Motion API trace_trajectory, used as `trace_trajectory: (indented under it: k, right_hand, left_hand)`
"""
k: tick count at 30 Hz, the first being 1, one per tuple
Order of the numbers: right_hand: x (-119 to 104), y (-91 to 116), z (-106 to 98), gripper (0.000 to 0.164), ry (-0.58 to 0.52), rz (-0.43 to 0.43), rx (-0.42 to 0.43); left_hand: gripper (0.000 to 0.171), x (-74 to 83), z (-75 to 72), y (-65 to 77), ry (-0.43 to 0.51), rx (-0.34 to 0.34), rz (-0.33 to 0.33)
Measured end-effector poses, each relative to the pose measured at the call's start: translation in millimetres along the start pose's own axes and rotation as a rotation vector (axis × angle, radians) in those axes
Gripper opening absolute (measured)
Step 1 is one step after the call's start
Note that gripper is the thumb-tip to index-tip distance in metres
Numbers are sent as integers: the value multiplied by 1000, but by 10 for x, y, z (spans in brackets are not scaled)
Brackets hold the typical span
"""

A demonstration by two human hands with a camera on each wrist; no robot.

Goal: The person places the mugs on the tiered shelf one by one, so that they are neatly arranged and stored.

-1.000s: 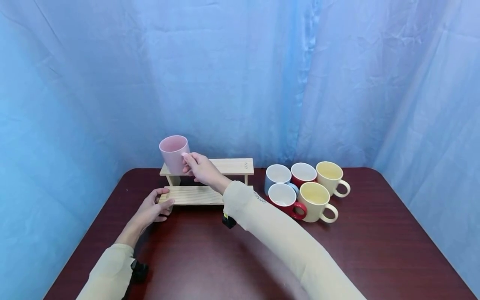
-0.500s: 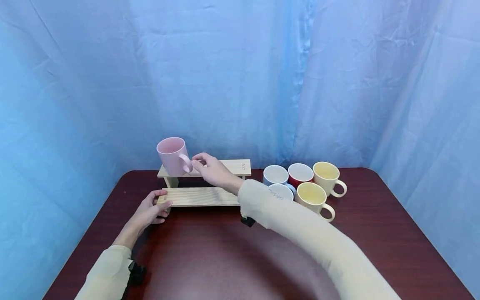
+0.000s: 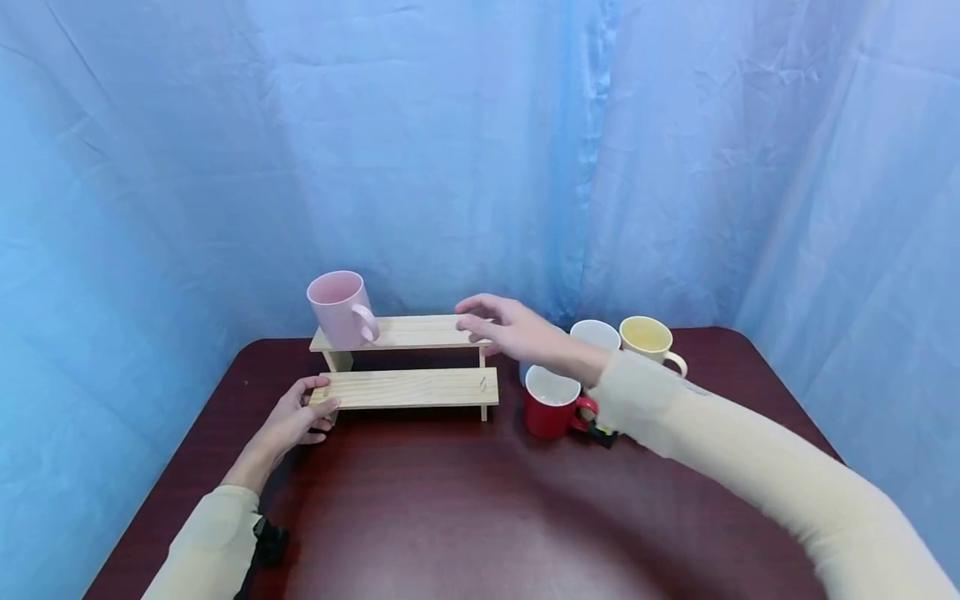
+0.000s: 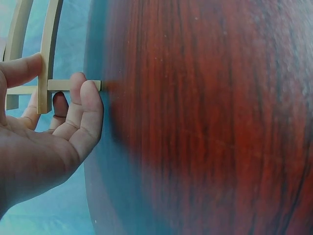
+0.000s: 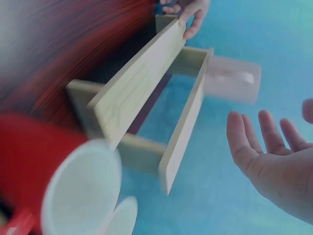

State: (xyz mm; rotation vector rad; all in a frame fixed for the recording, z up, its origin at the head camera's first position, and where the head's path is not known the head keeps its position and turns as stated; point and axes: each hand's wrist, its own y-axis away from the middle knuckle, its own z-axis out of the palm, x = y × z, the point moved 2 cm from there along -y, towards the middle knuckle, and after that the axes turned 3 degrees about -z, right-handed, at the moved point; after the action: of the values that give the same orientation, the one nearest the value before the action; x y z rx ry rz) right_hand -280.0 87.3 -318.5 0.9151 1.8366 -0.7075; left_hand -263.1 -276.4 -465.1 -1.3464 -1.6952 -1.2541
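Note:
A two-step wooden shelf rack (image 3: 408, 389) stands toward the back of the table. On the left end of its upper step sits a pink mug (image 3: 336, 318), upright, its handle turned to the right. My left hand (image 3: 281, 429) grips the left end of the lower step, thumb on top and other fingers below. In the left wrist view, its fingertips (image 4: 92, 98) curl by the rack's leg. My right hand (image 3: 517, 333) hovers over the upper step's right end, fingers loosely spread and holding nothing. The right wrist view shows that palm apart from the pink mug (image 5: 232, 81).
Right of the rack are a red mug (image 3: 547, 414), another white-lined mug (image 3: 596, 333) and a yellow mug (image 3: 647, 335). The right forearm (image 3: 697, 425) hides part of this group. A blue curtain (image 3: 450, 167) hangs behind the dark table (image 3: 420, 517).
My right hand has let go of the pink mug's handle and moved right, its fingers opening. The mug stays on the upper step. My left hand keeps its grip on the rack.

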Motion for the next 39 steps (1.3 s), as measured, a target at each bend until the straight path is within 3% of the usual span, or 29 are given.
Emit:
trace_trajectory:
  k: [8, 13, 19, 25, 28, 33, 39]
  right_hand:
    - [181, 733, -565, 45, 45, -11, 96]
    - [254, 1274, -928, 46, 118, 17, 208]
    - [510, 1744, -1044, 45, 151, 30, 302]
    - [901, 1947, -1118, 55, 100, 10, 313]
    - [1099, 1969, -1086, 61, 62, 46, 277]
    - [1393, 1950, -917, 65, -92, 138, 208]
    - [1573, 1958, -822, 59, -150, 223, 232]
  left_hand:
    - [63, -9, -45, 46, -26, 5, 0]
    - [63, 1, -57, 78, -43, 8, 8]
    - [64, -10, -140, 160, -59, 19, -6]
    - [63, -26, -96, 110, -19, 21, 7]
    - [61, -35, -96, 71, -1, 22, 15]
    - [57, -58, -146, 65, -13, 49, 17]
    - [59, -93, -152, 73, 4, 29, 24]
